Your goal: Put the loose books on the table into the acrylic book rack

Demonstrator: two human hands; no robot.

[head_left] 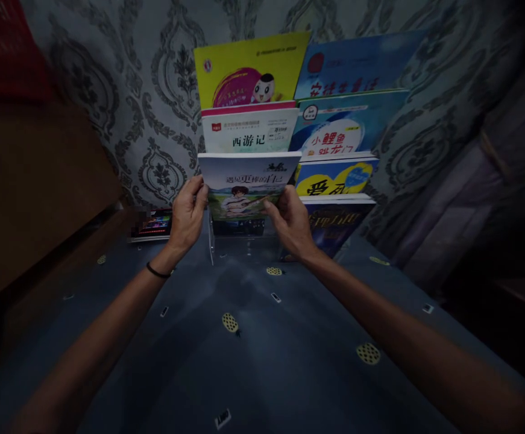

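Between my two hands is a book [251,187] with a cartoon child on a green field on its cover. My left hand [190,211] grips its left edge, thumb in front. My right hand [293,223] is closed on its lower right side, the thumb pressed on the cover. The book stands nearly upright at the front of a clear tiered rack [211,244]. Behind it rise a pale green book [248,129] and a yellow book [244,69]. The fingers behind the cover are hidden.
Right of my hands, the rack's other column holds a dark blue book [341,223], a yellow-and-blue book [334,178] and taller blue books behind. More books [151,226] lie at the left on the blue pineapple-print cloth [253,361]. Patterned wallpaper [154,90] stands behind; a brown box [36,199] is at left.
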